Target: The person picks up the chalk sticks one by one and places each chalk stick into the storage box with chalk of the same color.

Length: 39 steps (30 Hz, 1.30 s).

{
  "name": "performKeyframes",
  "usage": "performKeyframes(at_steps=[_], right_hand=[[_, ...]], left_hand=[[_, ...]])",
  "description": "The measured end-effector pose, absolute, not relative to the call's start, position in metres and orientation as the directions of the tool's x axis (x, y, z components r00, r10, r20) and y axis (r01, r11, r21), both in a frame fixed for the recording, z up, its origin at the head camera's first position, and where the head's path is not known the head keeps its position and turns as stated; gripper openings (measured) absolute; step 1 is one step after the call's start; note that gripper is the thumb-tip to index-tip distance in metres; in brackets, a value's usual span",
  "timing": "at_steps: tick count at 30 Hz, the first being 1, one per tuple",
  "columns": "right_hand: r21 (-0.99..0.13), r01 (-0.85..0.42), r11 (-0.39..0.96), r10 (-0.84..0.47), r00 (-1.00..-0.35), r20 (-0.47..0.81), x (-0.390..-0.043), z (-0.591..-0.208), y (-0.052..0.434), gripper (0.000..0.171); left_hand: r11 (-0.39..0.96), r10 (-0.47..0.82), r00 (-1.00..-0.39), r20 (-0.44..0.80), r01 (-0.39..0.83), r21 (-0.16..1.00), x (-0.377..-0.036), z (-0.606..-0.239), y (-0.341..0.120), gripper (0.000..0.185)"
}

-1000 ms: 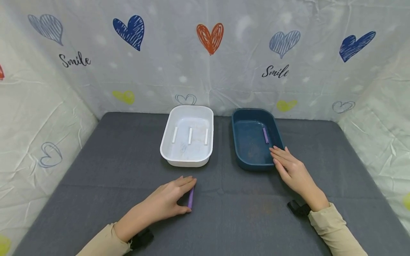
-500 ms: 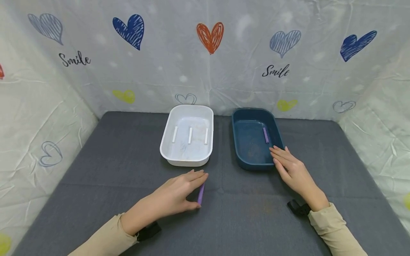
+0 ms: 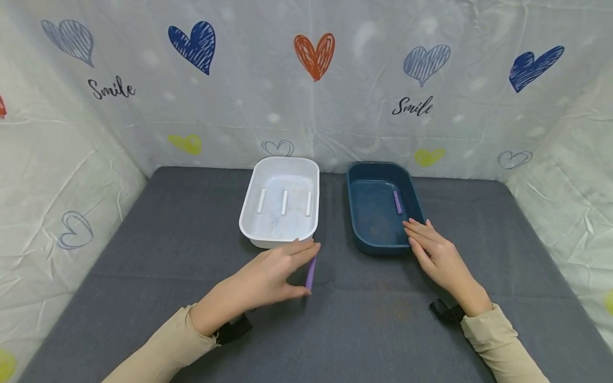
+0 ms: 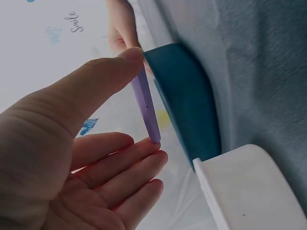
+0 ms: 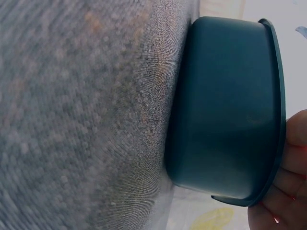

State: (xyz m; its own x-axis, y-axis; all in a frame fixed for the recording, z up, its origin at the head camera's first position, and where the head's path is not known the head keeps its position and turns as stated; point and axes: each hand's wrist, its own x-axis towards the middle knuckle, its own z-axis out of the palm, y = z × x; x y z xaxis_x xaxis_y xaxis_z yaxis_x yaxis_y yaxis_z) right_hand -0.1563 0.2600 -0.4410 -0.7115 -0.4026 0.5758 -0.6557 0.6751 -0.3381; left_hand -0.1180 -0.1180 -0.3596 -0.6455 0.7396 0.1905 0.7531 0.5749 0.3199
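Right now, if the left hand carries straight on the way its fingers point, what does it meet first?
Probably the white tray: the left hand, pinching the purple stick, points at its near right corner, though depth is unclear.

head view looks down; both wrist views closely share the blue tray (image 4: pixel 187 96).

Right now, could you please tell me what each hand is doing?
Left hand: pinching a purple chalk stick between thumb and fingers.
Right hand: open, straight fingers resting on the blue tray's rim.
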Motion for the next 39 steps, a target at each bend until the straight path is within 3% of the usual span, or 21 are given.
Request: performKeyframes(at_steps=[25,39], right_hand=[[-0.346,-0.654,0.673,-0.402,-0.716,0.571,-0.155,-0.441,0.260,0.031],[-0.342,-0.656,0.673,-0.406,-0.714,0.570,-0.157,-0.441,0.260,0.030]], left_hand=[[0.618,0.728,-0.682,0.075,0.699,0.359,-0.177,-0.307,-0.081,0.076],[0.613,0.721,-0.689,0.074,0.683,0.396,-0.214,-0.295,-0.060,0.078]])
